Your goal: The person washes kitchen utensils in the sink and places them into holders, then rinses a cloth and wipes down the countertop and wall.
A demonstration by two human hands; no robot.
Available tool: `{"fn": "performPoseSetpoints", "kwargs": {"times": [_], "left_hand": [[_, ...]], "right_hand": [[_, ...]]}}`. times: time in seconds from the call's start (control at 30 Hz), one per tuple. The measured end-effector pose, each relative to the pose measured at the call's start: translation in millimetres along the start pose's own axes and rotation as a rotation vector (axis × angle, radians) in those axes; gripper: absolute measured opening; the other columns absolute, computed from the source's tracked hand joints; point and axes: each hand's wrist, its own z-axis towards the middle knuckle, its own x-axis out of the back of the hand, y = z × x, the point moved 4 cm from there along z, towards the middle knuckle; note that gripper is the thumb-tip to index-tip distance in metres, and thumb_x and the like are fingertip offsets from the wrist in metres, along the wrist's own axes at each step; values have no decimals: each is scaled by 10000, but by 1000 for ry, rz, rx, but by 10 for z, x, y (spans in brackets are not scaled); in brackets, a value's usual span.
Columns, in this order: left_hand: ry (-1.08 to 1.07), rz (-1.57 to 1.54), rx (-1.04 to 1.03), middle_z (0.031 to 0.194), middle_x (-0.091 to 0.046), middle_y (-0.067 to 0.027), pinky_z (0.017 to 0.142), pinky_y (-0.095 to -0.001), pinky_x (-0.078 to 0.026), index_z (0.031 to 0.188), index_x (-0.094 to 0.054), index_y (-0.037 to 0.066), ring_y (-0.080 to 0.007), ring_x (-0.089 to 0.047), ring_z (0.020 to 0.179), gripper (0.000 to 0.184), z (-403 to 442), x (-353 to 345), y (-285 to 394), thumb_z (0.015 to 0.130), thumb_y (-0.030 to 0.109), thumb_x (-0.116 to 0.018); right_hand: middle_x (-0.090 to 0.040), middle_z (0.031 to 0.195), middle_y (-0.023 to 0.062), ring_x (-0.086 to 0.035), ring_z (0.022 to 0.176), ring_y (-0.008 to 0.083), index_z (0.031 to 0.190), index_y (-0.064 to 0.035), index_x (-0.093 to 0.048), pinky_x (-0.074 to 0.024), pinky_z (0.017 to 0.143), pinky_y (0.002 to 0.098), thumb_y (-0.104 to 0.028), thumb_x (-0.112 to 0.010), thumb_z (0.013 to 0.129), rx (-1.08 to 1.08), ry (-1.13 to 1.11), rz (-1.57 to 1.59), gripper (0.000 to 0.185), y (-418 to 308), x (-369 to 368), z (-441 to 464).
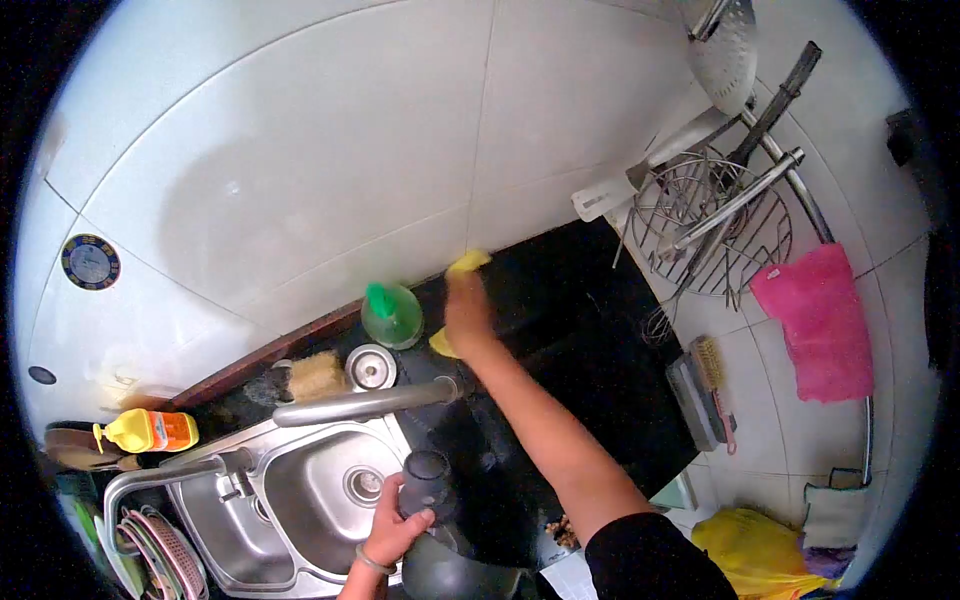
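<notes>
My right hand is closed on a yellow cloth on the black countertop, near the tiled wall; parts of the cloth show above and below the hand, which is a little blurred. Just left of it stands a green bottle with a green cap. Beside the sink, my left hand is wrapped round the upper part of a dark container. The lower end of that container is hard to make out against the dark surroundings.
A double steel sink with a faucet lies at lower left. Near it are a sponge, a round strainer and a yellow bottle. Utensils, a wire rack and a pink cloth hang at right.
</notes>
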Motion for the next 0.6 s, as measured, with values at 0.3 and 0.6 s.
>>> {"fn": "performPoseSetpoints", "kwargs": {"times": [0.3, 0.6], "left_hand": [[111, -7, -141, 1113, -488, -96, 907, -304, -361, 1217, -369, -8, -181, -469, 1017, 619, -208, 291, 110, 694, 169, -650], [179, -48, 2, 1126, -485, -91, 886, -295, -377, 1226, -368, -2, -177, -473, 1021, 633, -352, 454, 60, 691, 198, -641]], "right_hand": [[-625, 998, 109, -585, 941, 221, 1042, -48, -608, -439, 843, 327, 67, -423, 759, -134, 14, 327, 358, 344, 1075, 147], [-427, 1200, 142, -433, 1008, 356, 1102, -50, -551, -391, 880, 386, 3, -699, 583, -95, -74, -776, 542, 537, 1097, -105]]}}
